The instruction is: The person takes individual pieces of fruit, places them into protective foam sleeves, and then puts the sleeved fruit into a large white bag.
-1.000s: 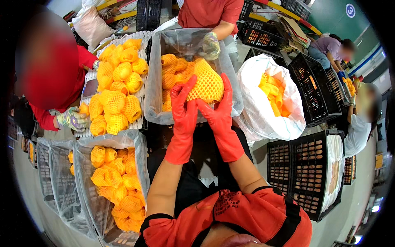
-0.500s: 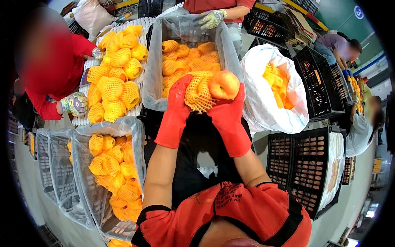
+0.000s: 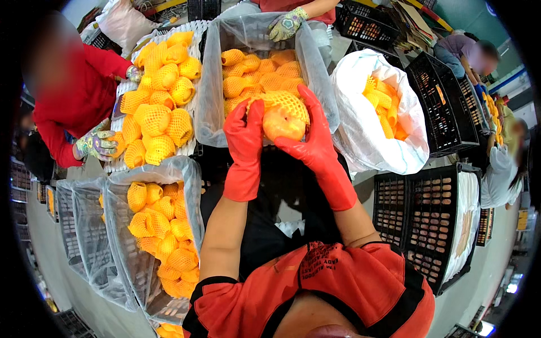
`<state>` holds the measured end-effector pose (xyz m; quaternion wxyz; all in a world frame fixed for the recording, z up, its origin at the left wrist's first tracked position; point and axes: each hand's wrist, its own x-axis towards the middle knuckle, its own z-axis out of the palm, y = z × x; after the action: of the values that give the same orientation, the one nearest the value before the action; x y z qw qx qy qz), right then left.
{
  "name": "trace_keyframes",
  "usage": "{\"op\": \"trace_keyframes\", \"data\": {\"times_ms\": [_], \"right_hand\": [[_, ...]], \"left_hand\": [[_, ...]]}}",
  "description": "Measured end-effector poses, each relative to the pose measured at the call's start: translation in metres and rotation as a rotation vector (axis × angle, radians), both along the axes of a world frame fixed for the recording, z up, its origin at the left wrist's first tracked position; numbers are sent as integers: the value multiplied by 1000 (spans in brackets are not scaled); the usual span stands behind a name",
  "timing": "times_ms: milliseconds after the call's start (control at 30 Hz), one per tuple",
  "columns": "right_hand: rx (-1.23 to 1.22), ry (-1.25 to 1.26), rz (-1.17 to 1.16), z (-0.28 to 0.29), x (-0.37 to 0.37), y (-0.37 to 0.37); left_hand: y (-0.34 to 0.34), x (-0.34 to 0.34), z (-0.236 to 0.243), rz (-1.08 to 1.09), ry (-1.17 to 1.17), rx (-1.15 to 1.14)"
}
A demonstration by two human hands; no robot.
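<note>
Left hand (image 3: 243,141) and right hand (image 3: 315,145), both red-gloved, cup a peach (image 3: 283,126) between them, apparently to steady it within its partly covering yellow foam net (image 3: 286,100), a plastic-lined crate (image 3: 211,121) just beyond, presumably for easy reach.

A peach (image 3: 283,125), partly covered by a yellow foam net (image 3: 288,102), is held between the red-gloved left hand (image 3: 244,135) and right hand (image 3: 313,141). Netted fruit (image 3: 234,87) is contained in a plastic-lined crate (image 3: 211,93), flanked by a white sack (image 3: 407,147).
</note>
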<state>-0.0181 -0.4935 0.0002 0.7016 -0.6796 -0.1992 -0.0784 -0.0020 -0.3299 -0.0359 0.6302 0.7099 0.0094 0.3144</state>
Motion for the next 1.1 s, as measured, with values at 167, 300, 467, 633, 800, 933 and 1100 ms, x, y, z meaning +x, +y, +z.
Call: {"op": "trace_keyframes", "data": {"times_ms": [167,300,467,633,800,933,1100], "right_hand": [[-71,-19,-63,10,0,-9],[-39,-34,-54,-3,1,-5],[105,-2,40,-9,0,1],[254,107,111,6,-9,8],[447,216,171,17,-16,5],[448,229,170,12,-14,4],[257,108,116,-2,-10,7]], "left_hand": [[-15,-6,14,-31,-73,136],[-15,-3,0,-48,-36,114],[-9,-1,-6,97,-22,127],[-7,-2,-1,11,-71,81],[-14,-5,5,-35,-125,77],[-11,-3,1,-22,-141,111],[-7,-4,4,-6,-43,53]]}}
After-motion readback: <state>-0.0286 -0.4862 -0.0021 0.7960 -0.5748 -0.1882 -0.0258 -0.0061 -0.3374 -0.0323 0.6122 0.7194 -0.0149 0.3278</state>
